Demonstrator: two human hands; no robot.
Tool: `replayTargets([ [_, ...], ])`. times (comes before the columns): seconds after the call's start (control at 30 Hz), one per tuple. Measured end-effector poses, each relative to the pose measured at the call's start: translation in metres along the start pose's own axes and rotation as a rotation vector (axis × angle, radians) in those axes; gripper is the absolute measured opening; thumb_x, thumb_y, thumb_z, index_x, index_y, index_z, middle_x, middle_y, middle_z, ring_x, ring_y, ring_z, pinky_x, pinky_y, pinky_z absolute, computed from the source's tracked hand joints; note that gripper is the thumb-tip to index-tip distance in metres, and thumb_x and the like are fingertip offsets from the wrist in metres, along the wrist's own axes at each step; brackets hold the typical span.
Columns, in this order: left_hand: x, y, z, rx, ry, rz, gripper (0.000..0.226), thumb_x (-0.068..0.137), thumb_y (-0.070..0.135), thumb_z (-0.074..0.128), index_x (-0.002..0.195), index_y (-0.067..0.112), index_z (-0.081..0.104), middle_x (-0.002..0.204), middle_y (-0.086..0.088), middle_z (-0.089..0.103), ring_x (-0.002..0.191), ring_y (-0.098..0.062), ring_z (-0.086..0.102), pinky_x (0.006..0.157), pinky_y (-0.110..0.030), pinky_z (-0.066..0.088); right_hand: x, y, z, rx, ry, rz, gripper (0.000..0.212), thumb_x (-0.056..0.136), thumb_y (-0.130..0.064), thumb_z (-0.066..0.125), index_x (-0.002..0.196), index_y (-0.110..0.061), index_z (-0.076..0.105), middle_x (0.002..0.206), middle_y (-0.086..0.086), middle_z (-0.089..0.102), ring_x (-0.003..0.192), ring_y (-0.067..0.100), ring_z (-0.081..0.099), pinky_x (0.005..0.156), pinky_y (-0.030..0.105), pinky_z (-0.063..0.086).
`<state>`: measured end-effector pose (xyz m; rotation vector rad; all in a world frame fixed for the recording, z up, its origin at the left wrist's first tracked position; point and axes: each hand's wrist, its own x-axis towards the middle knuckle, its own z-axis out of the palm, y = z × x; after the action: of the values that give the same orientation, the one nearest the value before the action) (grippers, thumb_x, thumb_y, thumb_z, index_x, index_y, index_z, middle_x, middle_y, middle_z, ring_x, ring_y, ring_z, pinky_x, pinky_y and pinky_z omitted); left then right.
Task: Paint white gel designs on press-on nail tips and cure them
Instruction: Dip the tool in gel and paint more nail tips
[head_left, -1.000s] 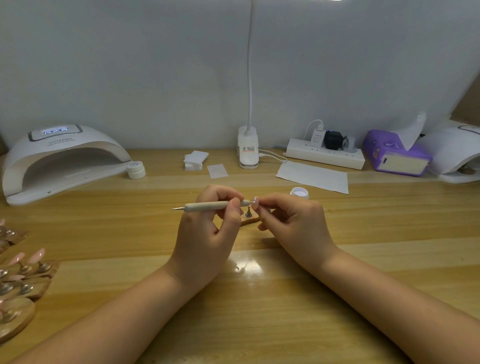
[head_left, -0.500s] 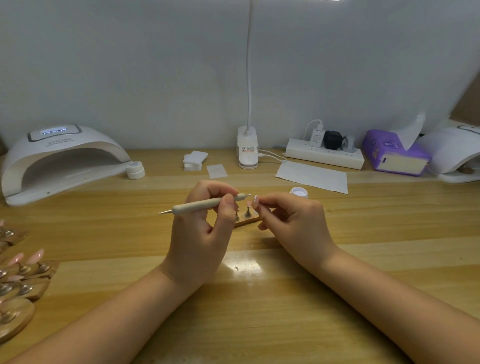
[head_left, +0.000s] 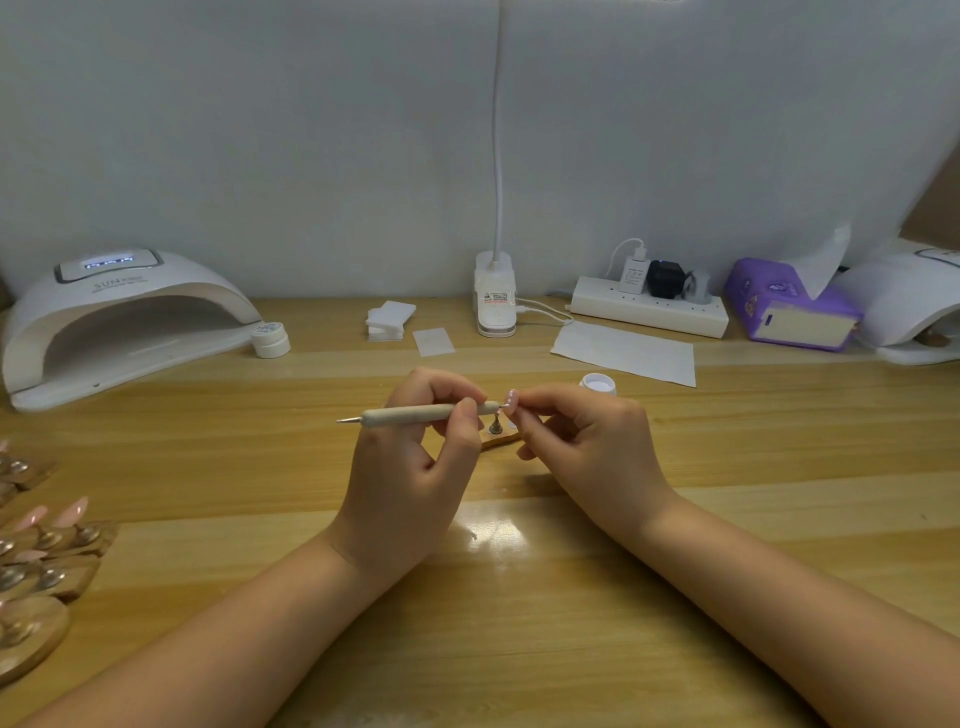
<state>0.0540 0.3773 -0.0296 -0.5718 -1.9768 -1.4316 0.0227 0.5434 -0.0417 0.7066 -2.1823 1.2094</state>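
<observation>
1. Lower left of the frame: wooden holders (head_left: 49, 564) carrying pink nail tips sit on the wooden table (head_left: 519, 623).
2. Centre: the left hand (head_left: 410, 483) pinches a dotting pen (head_left: 426, 414) lying level, its tip at a nail tip (head_left: 511, 401) pinched by the right hand (head_left: 592, 447), above a small wooden stand (head_left: 500, 439).
3. Just behind: an open jar of white gel (head_left: 598, 385).
4. Upper left: a curing lamp (head_left: 122, 322), its display lit.

Both forearms reach in, wrists low. Left hand (head_left: 410, 467) curled, thumb and fingers pinching. Right hand (head_left: 592, 447) curled, fingertips (head_left: 519, 405) pinched, facing left.
</observation>
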Motion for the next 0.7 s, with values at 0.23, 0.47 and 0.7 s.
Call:
replayTargets([
  [0.23, -0.0003, -0.0006, -0.0003, 0.006, -0.007, 0.006, 0.008, 0.086, 0.029, 0.047, 0.088, 0.031, 0.055, 0.076, 0.004, 0.062, 0.075, -0.009, 0.061, 0.066, -0.010, 0.044, 0.0001, -0.0003, 0.0003, 0.004, -0.005, -0.008, 0.014, 0.086, -0.006, 0.070, 0.099, -0.011, 0.073, 0.081, 0.001, 0.073, 0.062, 0.008, 0.069, 0.060, 0.028, 0.057],
  [0.47, 0.0001, -0.0002, -0.0008, 0.015, -0.017, 0.003, 0.009, 0.086, 0.030, 0.047, 0.088, 0.030, 0.056, 0.078, 0.006, 0.062, 0.075, -0.009, 0.060, 0.067, -0.011, 0.044, -0.0003, 0.0005, 0.0000, 0.009, -0.006, -0.021, 0.016, 0.086, -0.007, 0.070, 0.101, -0.012, 0.073, 0.083, -0.001, 0.073, 0.062, 0.006, 0.069, 0.059, 0.026, 0.057],
  [0.7, 0.0001, 0.0005, -0.0008, 0.017, -0.016, 0.000, 0.009, 0.086, 0.030, 0.046, 0.088, 0.030, 0.056, 0.078, 0.006, 0.062, 0.076, -0.010, 0.060, 0.067, -0.012, 0.045, -0.0008, 0.0006, -0.0008, 0.007, -0.011, -0.029, 0.016, 0.087, -0.006, 0.069, 0.101, -0.012, 0.072, 0.083, -0.002, 0.073, 0.062, 0.007, 0.069, 0.059, 0.025, 0.057],
])
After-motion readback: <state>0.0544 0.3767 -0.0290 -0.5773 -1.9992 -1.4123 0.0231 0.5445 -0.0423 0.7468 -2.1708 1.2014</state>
